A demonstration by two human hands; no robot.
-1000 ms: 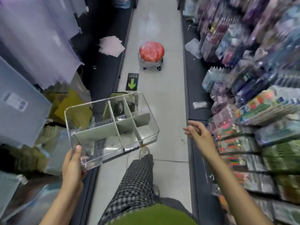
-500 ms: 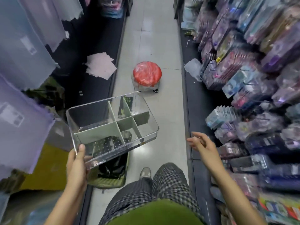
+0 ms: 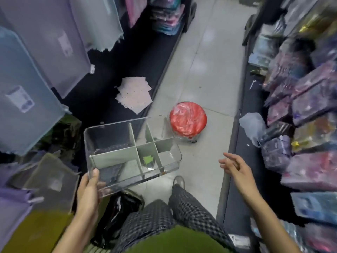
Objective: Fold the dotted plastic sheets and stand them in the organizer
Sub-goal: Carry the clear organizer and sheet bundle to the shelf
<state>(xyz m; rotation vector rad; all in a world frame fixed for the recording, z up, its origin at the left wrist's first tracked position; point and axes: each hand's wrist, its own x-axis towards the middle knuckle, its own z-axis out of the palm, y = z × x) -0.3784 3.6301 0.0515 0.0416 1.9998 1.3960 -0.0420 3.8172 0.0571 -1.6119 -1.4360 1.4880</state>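
1. Nearest the camera are the person's checked trousers [image 3: 182, 216] and a green top at the bottom edge; a shoe [image 3: 179, 181] shows on the grey floor [image 3: 206, 70] of a shop aisle.
2. The left hand [image 3: 89, 194] grasps the near left corner of the clear organizer [image 3: 131, 154], thumb on its side wall; the organizer is held in the air, tilted, its grey dividers forming several compartments.
3. The right hand [image 3: 237, 170] hangs released over the aisle, fingers loosely spread, holding nothing and apart from the organizer.
4. Beyond the organizer a red round stool [image 3: 187, 118] stands on the floor.
5. Farther left, the dotted plastic sheets [image 3: 134, 97] lie in a loose stack on the dark low shelf [image 3: 102, 83], well apart from both hands.
6. Packaged goods [image 3: 300, 106] fill the right-hand shelves; translucent folders [image 3: 36, 61] hang on the left.
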